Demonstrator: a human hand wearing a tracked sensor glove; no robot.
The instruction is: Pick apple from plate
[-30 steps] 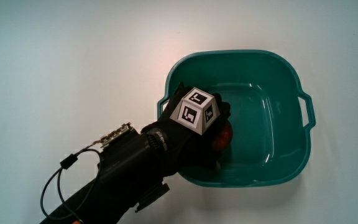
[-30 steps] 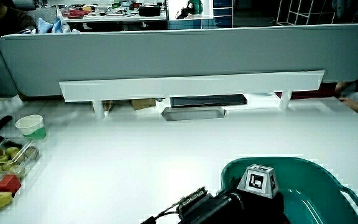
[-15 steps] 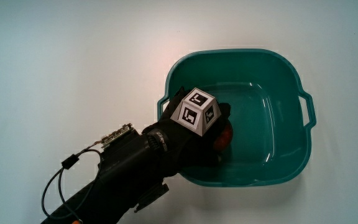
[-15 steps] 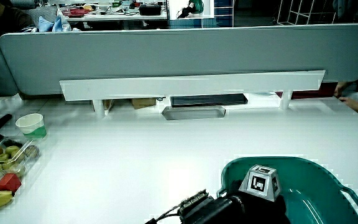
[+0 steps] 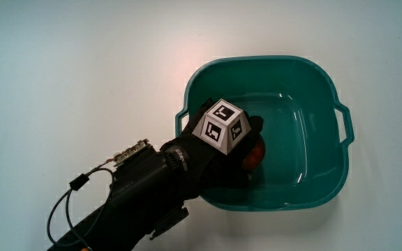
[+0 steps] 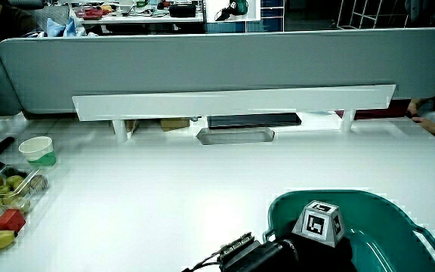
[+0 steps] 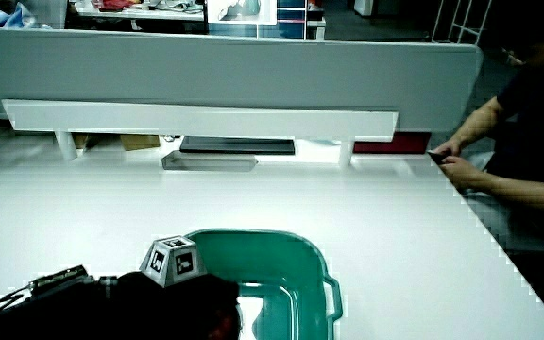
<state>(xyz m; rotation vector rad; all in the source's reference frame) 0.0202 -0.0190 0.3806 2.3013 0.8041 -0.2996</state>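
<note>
Black gloved hand [image 5: 211,157], white cube [image 5: 220,125] with black square markings, thin black cable [image 5: 65,199] along forearm

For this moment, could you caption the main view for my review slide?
Gloved hand reaches into a teal basin, fingers closed on a red apple.

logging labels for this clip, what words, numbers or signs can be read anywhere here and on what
No readable words, brands or numbers anywhere.
Patterned cube on the back of the hand: black-and-white square marker patterns only, no letters or digits.
Teal basin: no label visible.
Paper cup near the fruit tray: green band, any print too small to read.
</note>
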